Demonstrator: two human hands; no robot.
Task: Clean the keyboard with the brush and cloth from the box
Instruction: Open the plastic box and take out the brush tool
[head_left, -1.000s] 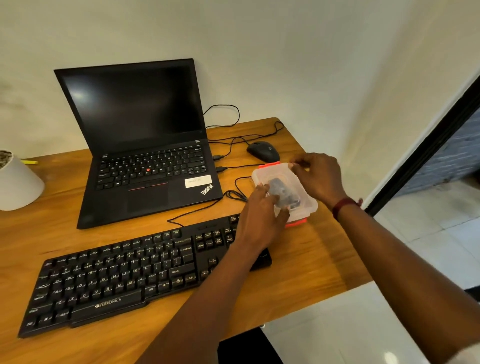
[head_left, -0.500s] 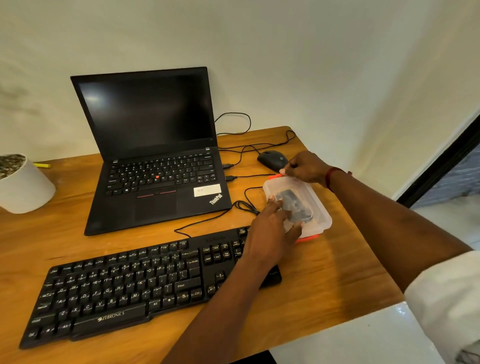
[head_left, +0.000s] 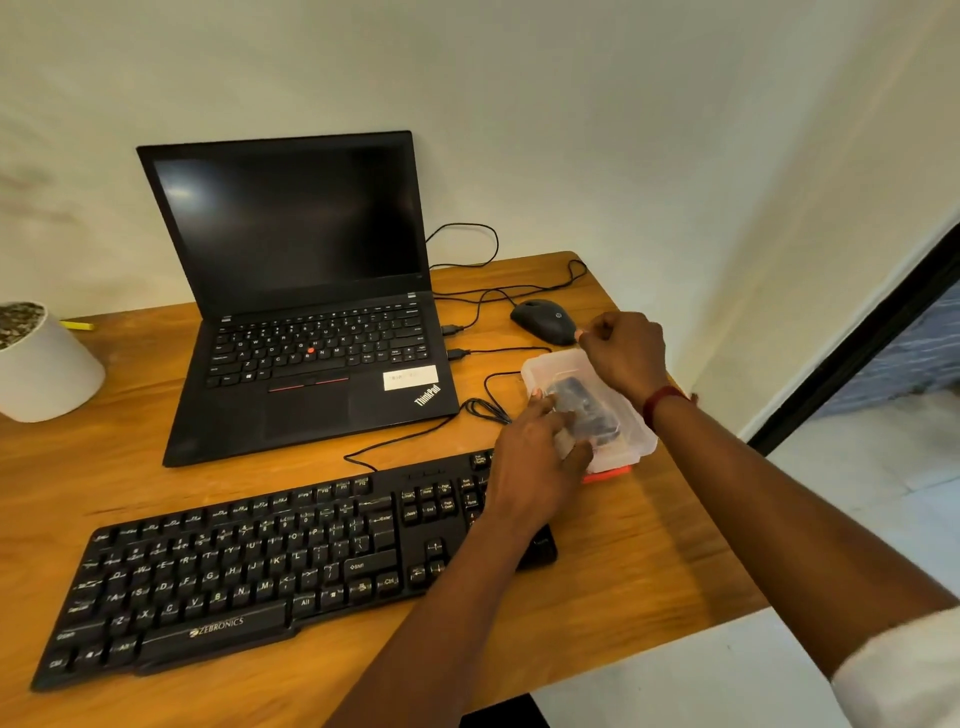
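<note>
Head cam: desk (head_left: 623, 571) carries laptop (head_left: 291, 249), keyboard (head_left: 234, 571) in front of it, and pot (head_left: 47, 374) at the left.

Box (head_left: 631, 431) sits on the desk's right side, just past the keyboard's right end, lid on. Left hand (head_left: 535, 462) reaches over the numpad corner, fingers fairly straight, pressing the lid's near half. Right hand (head_left: 623, 353) is curled tight on the box's far end, apparently pinching the lid rim or a clip. Mouse (head_left: 545, 319) sits just behind it. Orange latch (head_left: 608, 473) sticks out at the near end.

Risks:
- Box is near the desk's right edge. A hard pull on a stuck lid could skid it off.
- If the lid pops suddenly, the contents spill.
- Cable (head_left: 493, 410) loops beside the box, so it could snag and drag the mouse.
- Left forearm hangs over the keys and could mash them.

Unclear:
- Contents (head_left: 587, 410) are only a dark blob through the cloudy lid. Can't tell brush from cloth.
- Right fingertip contact and the far latch are hidden by the hand.
- Keyboard's right end is under the wrist.
- Pot is cut off by the frame.
</note>
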